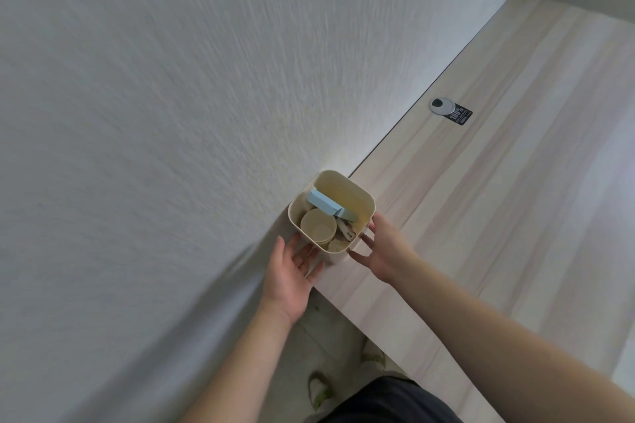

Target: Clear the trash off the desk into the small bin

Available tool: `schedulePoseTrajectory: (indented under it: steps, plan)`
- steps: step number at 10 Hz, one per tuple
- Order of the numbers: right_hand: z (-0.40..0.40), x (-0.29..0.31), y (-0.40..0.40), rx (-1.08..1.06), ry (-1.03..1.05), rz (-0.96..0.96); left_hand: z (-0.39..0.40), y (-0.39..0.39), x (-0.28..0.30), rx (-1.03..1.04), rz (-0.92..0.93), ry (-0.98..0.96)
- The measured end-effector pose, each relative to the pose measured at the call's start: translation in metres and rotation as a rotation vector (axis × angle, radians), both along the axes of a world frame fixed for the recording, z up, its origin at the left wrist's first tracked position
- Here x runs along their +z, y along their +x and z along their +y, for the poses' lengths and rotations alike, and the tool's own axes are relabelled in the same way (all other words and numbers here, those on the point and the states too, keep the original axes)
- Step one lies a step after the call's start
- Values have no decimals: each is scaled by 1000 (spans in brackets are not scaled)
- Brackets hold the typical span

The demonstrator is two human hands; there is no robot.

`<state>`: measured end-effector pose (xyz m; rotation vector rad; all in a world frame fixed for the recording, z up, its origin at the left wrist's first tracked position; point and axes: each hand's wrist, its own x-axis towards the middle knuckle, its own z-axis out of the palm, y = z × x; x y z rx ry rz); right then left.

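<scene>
A: Start closest in. Where are the hands?

B: Both reach forward from the bottom of the view. The left hand (292, 271) is spread, palm up and turned inward, fingers loose beside the left wall of the bin, at or just short of it. The right hand (379, 247) is spread too, fingertips by the right wall. Neither is clasped around anything; whether the fingertips actually touch, I cannot tell.

A: And the bin itself?

B: The small bin (331, 213) sits directly ahead, between the two hands, on the near left corner of the desk (481, 216), right against the wall (171, 96). It stands upright, mouth open to the camera.

A: What's inside?

B: A round cup (318, 225), a pale blue box (323, 204) leaning across the middle, and some paper scraps I can't make out.

A: Which hand is nearer?

B: About equal; the bin is centred between them, so I'd judge a two-handed squeeze comes next.

A: Further back?

B: Bare desk top, with only a metal cable hole (441, 105) and a black sticker (460, 115) beside it, so the trash looks cleared
</scene>
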<state>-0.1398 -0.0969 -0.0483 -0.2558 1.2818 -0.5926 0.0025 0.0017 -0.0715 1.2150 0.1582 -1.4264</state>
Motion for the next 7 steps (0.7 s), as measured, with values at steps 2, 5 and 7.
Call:
schedulePoseTrajectory:
  steps: [2,5,7]
  plan:
    - [-2,-3,-26,136,7,186,9,0,1,-24,-283,291]
    - [65,-4,-85,699,-294,389,61,5,3,-900,-1101,138]
    - [110,-12,-101,1023,-673,873,84,-3,-3,-1233,-1897,-32]
